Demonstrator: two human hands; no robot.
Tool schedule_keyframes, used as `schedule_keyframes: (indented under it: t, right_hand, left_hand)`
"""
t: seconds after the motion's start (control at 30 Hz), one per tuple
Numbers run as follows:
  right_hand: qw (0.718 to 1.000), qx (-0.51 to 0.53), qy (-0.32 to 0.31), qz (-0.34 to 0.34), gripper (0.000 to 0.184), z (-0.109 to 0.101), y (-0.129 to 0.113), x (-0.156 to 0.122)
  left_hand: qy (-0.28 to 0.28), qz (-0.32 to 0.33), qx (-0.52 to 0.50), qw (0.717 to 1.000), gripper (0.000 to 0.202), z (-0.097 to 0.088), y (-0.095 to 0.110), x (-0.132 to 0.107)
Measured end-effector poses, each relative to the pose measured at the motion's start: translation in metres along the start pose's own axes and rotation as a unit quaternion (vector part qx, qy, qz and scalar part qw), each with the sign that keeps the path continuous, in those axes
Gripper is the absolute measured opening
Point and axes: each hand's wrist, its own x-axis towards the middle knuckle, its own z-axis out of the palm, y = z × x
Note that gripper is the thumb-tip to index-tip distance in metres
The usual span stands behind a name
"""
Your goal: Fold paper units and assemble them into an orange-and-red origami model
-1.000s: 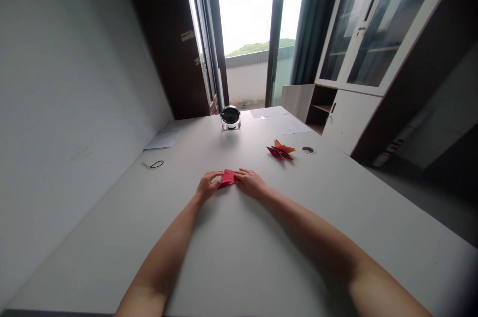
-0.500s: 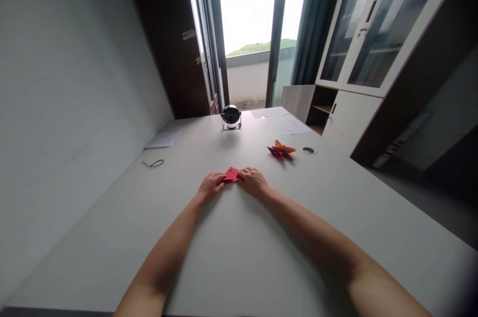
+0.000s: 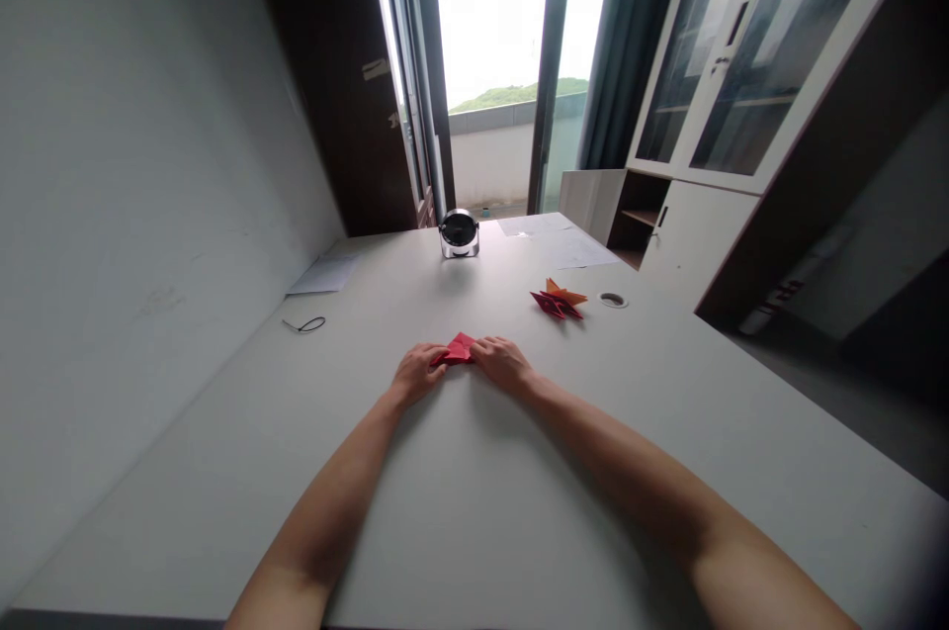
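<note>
A small folded piece of red paper (image 3: 460, 347) lies on the white table (image 3: 474, 511), out in front of me near the middle. My left hand (image 3: 416, 373) presses on its left end with curled fingers. My right hand (image 3: 502, 362) pinches its right end, fingers closed on the paper. Both hands rest on the tabletop, and part of the paper is hidden under the fingers.
Folded red and orange paper shapes (image 3: 558, 300) lie further back on the right, beside a round cable hole (image 3: 612, 299). A small black desk fan (image 3: 458, 232) stands at the far end. Loose white sheets (image 3: 324, 275) and a black cord (image 3: 303, 324) lie at the left, near the wall.
The red paper has been folded flatter and smaller between my hands. My fingers have closed in over its two ends. The arms have hardly moved.
</note>
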Motion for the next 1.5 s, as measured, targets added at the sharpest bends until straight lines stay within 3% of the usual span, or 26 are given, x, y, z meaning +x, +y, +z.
schedule_keyframes:
  t: [0.3,0.67,0.73,0.83,0.97,1.1,1.37,1.5]
  right_hand:
    - [0.995,0.008,0.09,-0.032,0.017,0.0,0.0,0.0]
    - [0.979,0.03,0.195,-0.042,0.018,-0.004,-0.005,0.0]
    - [0.978,0.025,0.203,-0.033,0.019,-0.007,-0.005,-0.001]
    - [0.979,0.021,0.199,-0.028,0.02,-0.008,-0.006,-0.001]
    - [0.982,0.025,0.184,-0.021,0.02,-0.007,-0.005,-0.002]
    - [0.989,0.032,0.145,-0.018,0.011,-0.005,-0.005,-0.002]
    - [0.999,0.014,0.049,0.008,0.016,-0.002,-0.009,0.0]
    - [0.997,0.005,0.055,0.062,0.012,-0.004,-0.011,-0.001]
  left_hand:
    - [0.032,-0.022,-0.04,0.998,0.037,0.001,-0.003,0.0]
    - [0.157,-0.09,-0.186,0.966,0.052,0.014,0.001,0.007]
    - [0.164,-0.085,-0.181,0.966,0.047,0.015,0.003,0.007]
    - [0.155,-0.062,-0.155,0.974,0.032,0.014,0.004,0.006]
    - [0.142,-0.049,-0.123,0.981,0.025,0.011,0.006,0.004]
    - [0.126,-0.046,-0.09,0.987,0.025,0.007,0.012,0.003]
    - [0.063,0.004,-0.029,0.998,0.024,0.0,0.036,0.001]
    - [0.092,0.0,-0.03,0.995,0.037,0.002,0.037,0.001]
